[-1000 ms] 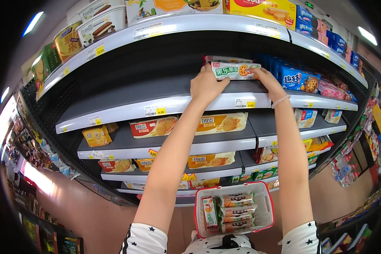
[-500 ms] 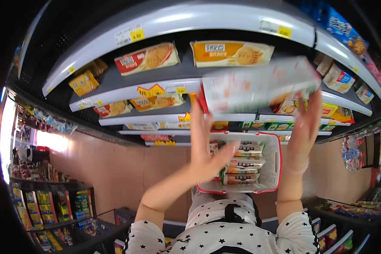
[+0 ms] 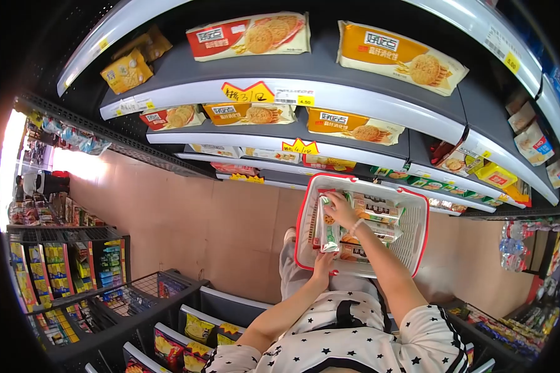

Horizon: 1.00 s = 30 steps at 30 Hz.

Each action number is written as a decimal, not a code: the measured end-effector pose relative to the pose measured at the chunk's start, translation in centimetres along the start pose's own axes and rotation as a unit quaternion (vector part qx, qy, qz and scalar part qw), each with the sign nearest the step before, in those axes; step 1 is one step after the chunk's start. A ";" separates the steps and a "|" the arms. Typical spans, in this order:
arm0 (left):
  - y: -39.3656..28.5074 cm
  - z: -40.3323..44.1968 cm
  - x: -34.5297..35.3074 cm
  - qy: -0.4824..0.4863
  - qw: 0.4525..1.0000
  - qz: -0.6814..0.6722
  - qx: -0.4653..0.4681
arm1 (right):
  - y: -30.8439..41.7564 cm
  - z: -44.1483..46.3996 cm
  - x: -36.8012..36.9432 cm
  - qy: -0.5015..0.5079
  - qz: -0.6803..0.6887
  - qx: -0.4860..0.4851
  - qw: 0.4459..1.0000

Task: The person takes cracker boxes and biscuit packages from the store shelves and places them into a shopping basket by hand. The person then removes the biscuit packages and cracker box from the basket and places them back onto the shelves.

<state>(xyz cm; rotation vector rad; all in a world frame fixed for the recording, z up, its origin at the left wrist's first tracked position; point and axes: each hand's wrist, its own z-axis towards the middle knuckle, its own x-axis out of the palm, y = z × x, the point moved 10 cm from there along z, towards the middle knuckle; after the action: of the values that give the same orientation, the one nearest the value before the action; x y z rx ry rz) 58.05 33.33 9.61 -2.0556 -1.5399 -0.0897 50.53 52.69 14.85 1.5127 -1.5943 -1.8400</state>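
Note:
A white basket (image 3: 419, 214) with a red rim stands in front of my body. Along its left side is a white and green biscuit packet (image 3: 329, 231), lying lengthwise. My right hand (image 3: 342, 211) reaches into the basket, fingers closed on the packet's far end. At its near end, by the basket's rim, my left hand (image 3: 322, 266) has its fingers closed on the packet; they are partly hidden. Several other biscuit packets (image 3: 379, 211) lie in rows to the right, partly covered by my right forearm.
Beyond the basket rise curved store shelves (image 3: 230, 93) with a red biscuit packet (image 3: 249, 36) and an orange biscuit packet (image 3: 401, 57) on an upper level. Racks of snacks (image 3: 68, 267) stand at left, bottled drinks (image 3: 514, 245) at right. Tiled floor (image 3: 193, 217) lies between.
Both hands have come down from in front of the shelves into the basket, with the biscuit packet lowered to its left side. The view has turned, and the basket appears tilted.

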 end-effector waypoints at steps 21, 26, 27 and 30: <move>-9.5 -2.5 -1.8 0.206 0.961 0.165 -0.084 | 3.5 -6.7 -12.3 -0.251 0.005 -0.060 0.966; -22.1 -12.6 18.3 0.361 0.749 0.511 0.217 | 11.6 -11.7 -26.7 -0.365 -0.060 -0.139 0.918; -23.5 -14.3 22.0 0.434 0.753 0.441 0.224 | 14.6 -12.9 -29.7 -0.438 -0.127 -0.210 0.865; -31.1 -25.1 33.1 0.550 0.669 0.313 0.390 | 24.6 -15.7 -37.1 -0.506 -0.118 -0.295 0.802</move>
<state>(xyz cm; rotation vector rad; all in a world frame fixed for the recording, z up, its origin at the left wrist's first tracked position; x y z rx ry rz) 48.02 55.65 55.32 -1.2049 -0.0050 -0.2821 68.91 63.06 57.15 0.4077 -0.8734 -3.1788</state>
